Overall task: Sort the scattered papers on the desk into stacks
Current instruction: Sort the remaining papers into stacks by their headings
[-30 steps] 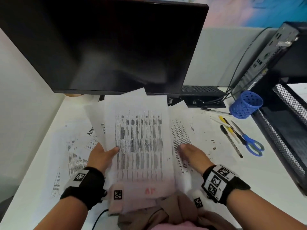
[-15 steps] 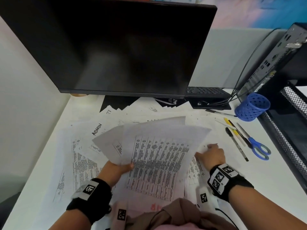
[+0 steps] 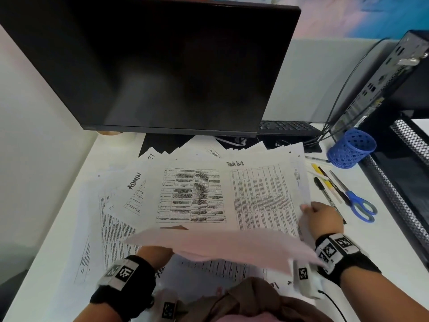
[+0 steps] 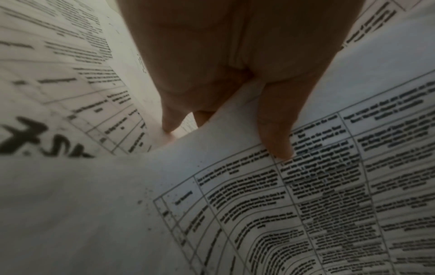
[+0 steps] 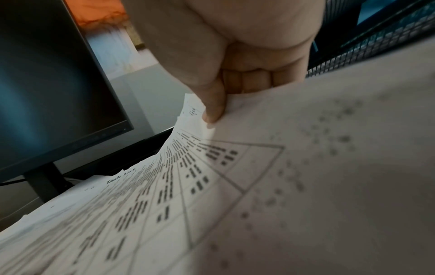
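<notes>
The scattered papers [image 3: 192, 194] lay fanned across the white bench [image 3: 383, 247] in front of the dark monitor [image 3: 162, 66], overlapping one another rather than squared up, so by my judgement the sorting was only at its gathering step. The left hand [image 3: 155, 254] held a small bundle of sheets [image 3: 220, 247] low over the near edge of the bench; in the left wrist view its thumb lay on top of the printed table and the fingers [image 4: 169, 119] curled beneath, pinching the bundle so that it bowed and hung nearly flat, probably to keep the collected sheets together and out of the way while the other hand fetched more. The right hand [image 3: 322, 217] was at the right edge of the "Task list" sheet [image 3: 262, 196], thumb on top and fingers [image 5: 247, 78] curled under, nipping that edge and raising it off the pile, which suggests this page was the next to be lifted. Just beside that hand, pens [image 3: 327, 184] and blue scissors [image 3: 359, 205] lay on the bench, with a blue mesh cup [image 3: 350, 147] on its side behind them; a drawn page could catch on these. A sheet marked ADMIN [image 3: 134, 182] lay tilted at the left of the spread, untouched.
</notes>
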Demonstrator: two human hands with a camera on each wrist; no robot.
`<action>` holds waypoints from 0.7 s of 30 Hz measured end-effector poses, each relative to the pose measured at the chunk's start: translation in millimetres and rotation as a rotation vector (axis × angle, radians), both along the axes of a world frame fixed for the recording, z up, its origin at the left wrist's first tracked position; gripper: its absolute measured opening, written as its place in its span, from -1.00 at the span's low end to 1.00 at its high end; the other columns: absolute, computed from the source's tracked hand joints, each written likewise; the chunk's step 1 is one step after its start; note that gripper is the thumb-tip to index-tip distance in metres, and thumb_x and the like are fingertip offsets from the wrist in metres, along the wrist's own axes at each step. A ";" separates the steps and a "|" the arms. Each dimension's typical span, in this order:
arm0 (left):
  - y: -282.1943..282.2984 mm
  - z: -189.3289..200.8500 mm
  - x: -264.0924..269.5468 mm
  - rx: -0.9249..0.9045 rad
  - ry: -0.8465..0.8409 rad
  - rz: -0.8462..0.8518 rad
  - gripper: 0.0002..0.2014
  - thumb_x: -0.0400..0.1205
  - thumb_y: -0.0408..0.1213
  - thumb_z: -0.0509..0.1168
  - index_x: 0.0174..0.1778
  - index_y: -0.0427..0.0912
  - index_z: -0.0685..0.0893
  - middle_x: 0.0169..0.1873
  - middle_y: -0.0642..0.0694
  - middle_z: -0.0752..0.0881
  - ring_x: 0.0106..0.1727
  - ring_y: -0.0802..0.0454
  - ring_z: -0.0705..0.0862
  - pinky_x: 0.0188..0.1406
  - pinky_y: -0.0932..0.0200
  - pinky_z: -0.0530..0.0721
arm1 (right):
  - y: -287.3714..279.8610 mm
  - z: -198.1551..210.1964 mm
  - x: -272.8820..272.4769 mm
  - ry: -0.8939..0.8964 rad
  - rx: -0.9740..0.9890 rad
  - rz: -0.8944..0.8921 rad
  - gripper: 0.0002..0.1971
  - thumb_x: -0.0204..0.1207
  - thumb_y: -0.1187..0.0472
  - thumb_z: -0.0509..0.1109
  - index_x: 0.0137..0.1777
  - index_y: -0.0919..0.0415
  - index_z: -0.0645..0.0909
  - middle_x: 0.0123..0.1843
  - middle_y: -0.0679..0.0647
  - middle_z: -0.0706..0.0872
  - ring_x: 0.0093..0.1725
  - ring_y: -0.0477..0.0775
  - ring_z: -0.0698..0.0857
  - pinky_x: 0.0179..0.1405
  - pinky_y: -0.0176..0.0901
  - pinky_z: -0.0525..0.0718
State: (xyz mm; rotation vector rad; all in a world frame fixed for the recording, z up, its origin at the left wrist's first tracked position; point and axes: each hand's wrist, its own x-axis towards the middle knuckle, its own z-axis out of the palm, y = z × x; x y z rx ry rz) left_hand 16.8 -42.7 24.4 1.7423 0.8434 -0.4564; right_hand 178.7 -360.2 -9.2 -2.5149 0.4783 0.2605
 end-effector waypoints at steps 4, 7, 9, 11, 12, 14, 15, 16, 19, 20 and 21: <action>-6.1 11.7 5.6 0.068 0.054 0.040 -0.64 0.75 -0.41 0.08 0.49 -0.35 0.43 0.43 -0.22 0.55 0.29 -0.01 0.61 0.31 0.27 0.42 | -11.7 9.7 -0.9 -0.119 0.114 -0.025 -0.79 0.63 0.18 0.26 0.01 0.30 0.66 -0.18 0.28 0.68 -0.11 0.25 0.57 -0.09 -0.09 0.43; -0.6 -10.5 9.5 -0.047 -0.187 0.020 -0.74 0.40 -0.37 0.53 -0.12 -0.48 0.74 -0.26 -0.09 0.82 -0.11 -0.01 0.77 0.04 0.05 0.69 | -15.1 20.3 -8.9 -0.207 0.286 -0.060 -0.85 0.63 0.20 0.24 0.01 0.17 0.64 -0.28 0.07 0.66 -0.17 0.19 0.64 -0.22 -0.20 0.44; -0.4 -10.2 8.9 -0.143 -0.264 0.100 -0.65 0.27 -0.35 0.62 -0.06 -0.35 0.76 -0.25 -0.09 0.84 -0.07 -0.08 0.79 -0.14 0.15 0.70 | -19.5 29.4 -12.8 -0.214 0.399 -0.067 -0.87 0.64 0.24 0.24 -0.01 0.13 0.63 -0.25 0.00 0.69 -0.26 -0.08 0.60 -0.35 -0.31 0.47; -0.9 -4.7 11.6 -0.196 -0.319 0.142 -0.51 0.22 -0.17 0.67 0.03 -0.23 0.76 -0.22 -0.01 0.84 -0.10 0.08 0.80 -0.17 0.29 0.64 | -26.7 34.5 -12.7 -0.193 0.475 -0.014 -0.88 0.63 0.29 0.26 0.02 0.20 0.64 -0.10 0.13 0.76 -0.20 -0.08 0.64 -0.26 -0.36 0.50; -1.0 -1.0 14.5 -0.202 -0.335 0.142 -0.39 0.11 0.00 0.68 0.04 -0.19 0.76 -0.20 0.00 0.85 -0.10 0.10 0.81 -0.11 0.25 0.65 | -29.3 36.3 -12.7 -0.182 0.502 0.017 -0.86 0.63 0.29 0.26 0.05 0.24 0.65 -0.03 0.20 0.77 -0.11 0.03 0.70 -0.21 -0.32 0.53; -0.9 4.7 19.5 -0.216 -0.368 0.166 -0.38 0.09 0.13 0.65 -0.01 -0.10 0.76 -0.15 0.01 0.85 -0.09 0.10 0.82 0.03 0.08 0.68 | -31.7 38.0 -13.8 -0.173 0.574 0.033 -0.84 0.63 0.30 0.26 0.09 0.25 0.66 0.04 0.28 0.77 0.03 0.22 0.73 -0.18 -0.20 0.64; -0.9 4.7 22.5 -0.228 -0.389 0.181 -0.55 0.23 0.02 0.60 -0.01 -0.06 0.75 -0.13 0.03 0.85 -0.08 0.12 0.81 0.10 0.03 0.67 | -30.7 39.5 -14.7 -0.172 0.618 0.036 -0.83 0.63 0.32 0.25 0.10 0.23 0.66 0.05 0.28 0.77 0.02 0.21 0.74 -0.15 -0.18 0.68; -2.9 8.5 25.7 -0.233 -0.407 0.184 -0.67 0.35 -0.09 0.56 0.01 -0.04 0.74 -0.11 0.05 0.85 -0.06 0.15 0.80 0.16 0.00 0.66 | -27.7 41.8 -15.6 -0.174 0.658 0.046 -0.82 0.63 0.32 0.25 0.10 0.19 0.66 0.06 0.24 0.78 -0.02 0.13 0.75 -0.11 -0.22 0.70; -7.2 13.1 34.3 -0.266 -0.434 0.191 -0.45 0.21 0.02 0.60 0.11 -0.04 0.73 -0.02 0.01 0.83 0.04 0.04 0.79 0.23 -0.12 0.65 | -18.7 47.1 -15.6 -0.214 0.757 0.069 -0.79 0.51 -0.03 0.40 0.07 0.01 0.69 0.07 0.13 0.80 0.03 0.07 0.77 0.19 0.06 0.66; -7.8 12.6 37.5 -0.266 -0.443 0.184 -0.35 0.13 0.09 0.61 0.14 -0.05 0.73 0.01 -0.02 0.83 0.08 -0.01 0.79 0.25 -0.17 0.64 | -18.0 48.2 -14.3 -0.215 0.812 0.079 -0.58 0.30 -0.25 0.48 0.08 -0.04 0.69 0.08 0.08 0.80 0.09 0.10 0.76 0.24 0.08 0.65; -9.3 14.1 41.1 -0.263 -0.449 0.167 -0.29 0.09 0.15 0.61 0.16 -0.05 0.74 0.02 -0.04 0.83 0.10 -0.05 0.78 0.26 -0.21 0.63 | -19.2 48.1 -13.1 -0.207 0.848 0.087 -0.40 0.08 -0.38 0.52 0.09 -0.08 0.70 0.09 0.04 0.80 0.11 0.08 0.76 0.22 0.01 0.67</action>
